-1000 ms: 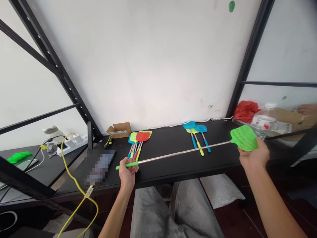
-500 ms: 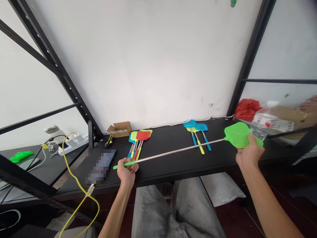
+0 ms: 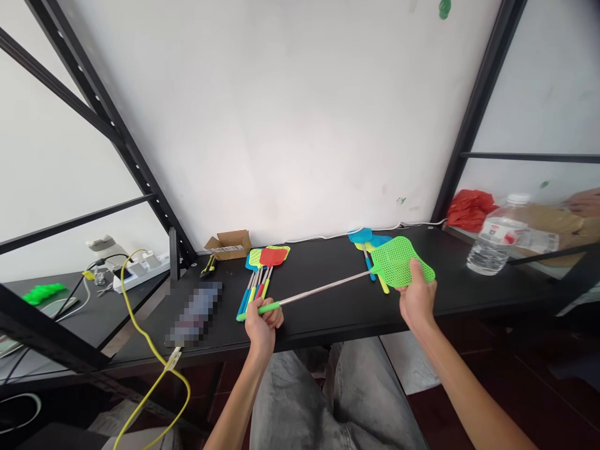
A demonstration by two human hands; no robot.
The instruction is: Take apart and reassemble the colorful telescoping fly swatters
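A green fly swatter [image 3: 323, 289] with a telescopic metal rod spans the space between my hands, above the black table [image 3: 323, 325]. My left hand [image 3: 263, 322] is closed around its green handle. My right hand [image 3: 419, 294] pinches the perforated green head, thumb on top. Left of the middle lies a group of blue, yellow and red swatters [image 3: 267, 257], their handles pointing toward me and partly behind my left hand. Behind the green head rest several blue and yellow swatters [image 3: 360, 236], partly hidden by it.
On the left lie a phone [image 3: 197, 312] with a yellow cable [image 3: 140, 328], a yellow-black cutter [image 3: 209, 267] and an open cardboard box [image 3: 229, 245]. A water bottle [image 3: 497, 240] and a red plastic bag [image 3: 470, 209] are at the right. Black metal posts [image 3: 140, 175] frame both sides.
The swatter's rod has become shorter. My right hand has moved left with the head, and my left hand has shifted slightly right with the handle.
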